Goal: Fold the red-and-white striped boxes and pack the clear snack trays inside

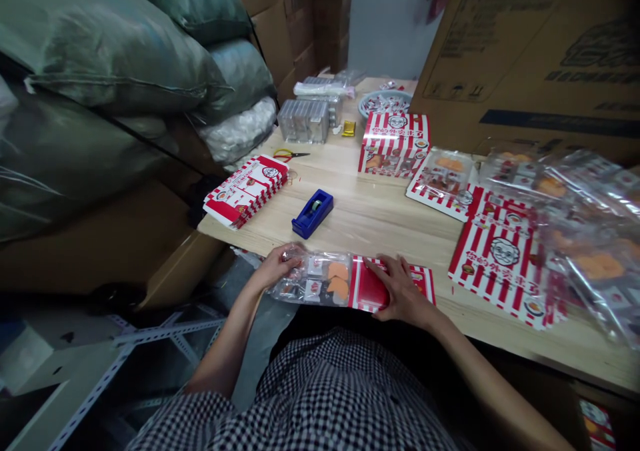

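At the table's front edge, my left hand point(283, 264) grips the left end of a clear plastic pack point(317, 279) with orange pieces and small white packets inside. Directly right of the pack lies a red-and-white printed card point(365, 284), its left edge meeting or overlapping the plastic; which one is on top I cannot tell. My right hand point(403, 291) spans this card, fingers spread over its far side and thumb at its near edge. Just beyond the pack stands a blue tape dispenser point(313, 213).
A stack of folded printed cards point(247, 190) lies at left, near yellow-handled scissors point(290, 155). Striped cards point(500, 258) and filled plastic packs point(595, 258) cover the right side. Clear boxes point(304, 121), a bowl of sachets point(384, 103) and a large carton point(530, 64) stand behind.
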Demonstrator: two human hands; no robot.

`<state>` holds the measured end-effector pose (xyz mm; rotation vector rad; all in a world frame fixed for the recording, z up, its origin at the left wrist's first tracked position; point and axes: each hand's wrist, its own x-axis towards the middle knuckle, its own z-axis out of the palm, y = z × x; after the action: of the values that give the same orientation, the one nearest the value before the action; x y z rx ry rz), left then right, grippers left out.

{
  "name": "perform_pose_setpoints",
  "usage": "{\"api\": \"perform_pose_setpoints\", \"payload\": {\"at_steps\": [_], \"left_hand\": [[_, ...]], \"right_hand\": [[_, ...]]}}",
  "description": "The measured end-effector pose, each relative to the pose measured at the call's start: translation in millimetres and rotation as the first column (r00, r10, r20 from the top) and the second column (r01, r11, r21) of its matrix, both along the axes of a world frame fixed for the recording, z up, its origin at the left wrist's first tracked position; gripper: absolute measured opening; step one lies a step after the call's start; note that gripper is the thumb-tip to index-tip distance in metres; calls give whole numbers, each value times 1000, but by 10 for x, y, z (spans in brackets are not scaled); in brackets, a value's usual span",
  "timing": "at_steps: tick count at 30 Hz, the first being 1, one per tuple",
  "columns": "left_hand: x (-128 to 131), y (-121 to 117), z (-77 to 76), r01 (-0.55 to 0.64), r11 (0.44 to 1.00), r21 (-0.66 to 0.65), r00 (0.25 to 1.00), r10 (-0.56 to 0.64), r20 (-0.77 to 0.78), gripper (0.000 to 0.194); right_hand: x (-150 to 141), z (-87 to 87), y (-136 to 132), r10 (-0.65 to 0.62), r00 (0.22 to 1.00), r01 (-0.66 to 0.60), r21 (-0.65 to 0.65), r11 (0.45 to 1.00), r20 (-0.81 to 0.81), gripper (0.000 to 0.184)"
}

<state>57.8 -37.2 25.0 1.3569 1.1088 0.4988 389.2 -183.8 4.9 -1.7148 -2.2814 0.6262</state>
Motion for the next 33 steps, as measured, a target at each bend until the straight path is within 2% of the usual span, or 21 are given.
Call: {"api": "perform_pose_setpoints", "payload": {"at_steps": [7,12,15,19,22,24,27,30,33], "left_hand": [[149,155,30,129,992,-3,992,-129,3,33],[231,120,140,172,985,28,985,-172,2,31],[291,97,164,199,980,26,979,-200,46,39],[375,105,86,142,990,-27,983,-138,122,58],[511,88,-28,149,987,-60,981,-140,136,56],[629,63,-97,148,988,-49,982,-141,130,56],[721,33,-153,81,997,-3,991,-80,109,68],[597,20,-131,-1,999,52,997,-3,78,77],[400,-23,-45,-52,993,104,998,47,48,63]], "right_hand": [[64,-61,-2,16,1000,-16,-11,1000,10,115],[33,-35,-25,-2,1000,2,16,1000,14,113],[54,-24,-15,-17,1000,16,35,999,18,110],[88,-40,7,-31,999,31,25,999,14,113],[67,-47,13,-12,1000,11,20,1000,8,112],[45,-49,15,1,1000,-1,19,1000,5,111],[41,-57,17,-48,999,48,28,998,-4,113],[61,-60,6,-99,995,100,37,994,-21,114],[47,-17,-7,-129,991,131,50,990,-38,114]]}}
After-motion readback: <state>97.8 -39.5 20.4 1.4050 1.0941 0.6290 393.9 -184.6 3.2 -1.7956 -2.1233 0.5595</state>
